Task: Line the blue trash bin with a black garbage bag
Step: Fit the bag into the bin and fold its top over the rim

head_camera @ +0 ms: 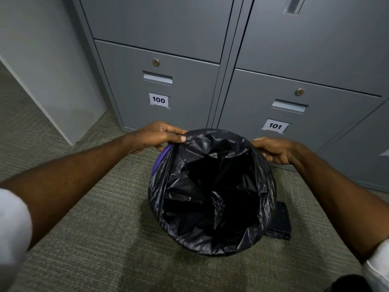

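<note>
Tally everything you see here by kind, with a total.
Hands: 2 (left hand, right hand)
Garbage bag: 1
Blue bin: 1
Numbered lockers: 2 (100, 101)
Folded bag stack: 1
Total: 7

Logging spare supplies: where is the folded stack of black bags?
Head view: the folded stack of black bags lies on the carpet, right of the bag-covered blue trash bin.

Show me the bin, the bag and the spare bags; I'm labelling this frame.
bin (163, 153): head view, blue rim sliver at left.
bag (185, 194): head view, inner left wall.
spare bags (281, 223): head view, folded stack's top.
</note>
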